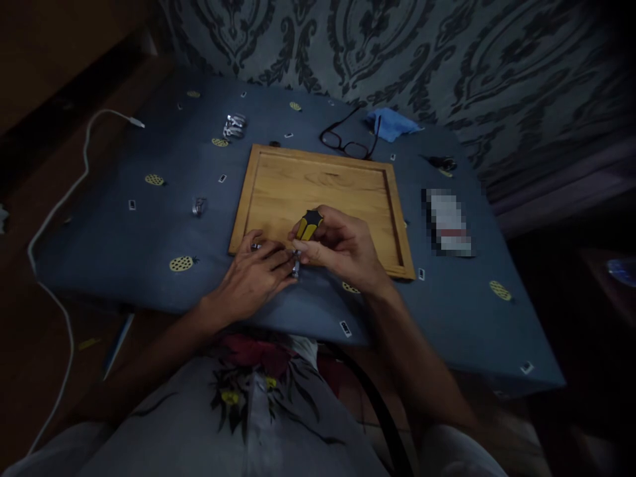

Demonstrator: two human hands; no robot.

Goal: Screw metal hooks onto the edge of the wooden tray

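A wooden panel with a raised frame [318, 179] lies flat on the table. My right hand [348, 248] grips a screwdriver by its yellow and black handle [309, 225], held upright above the panel's near edge. Its tip is hidden by my fingers. Below it a shiny metal hinge [297, 265] sticks out past that edge. My left hand [258, 271] is closed over the hinge, fingers bent and pressing it at the panel's edge. Part of the hinge is covered by those fingers.
On the blue cloth-covered table [114, 238] lie more shiny metal hinges [234, 126] and a small metal piece [199, 207]. Eyeglasses [355, 147], a blue cloth [393, 124], a dark small object [442, 162] and a blurred-out item [448, 222] sit beyond and right. A white cable [85, 159] runs left.
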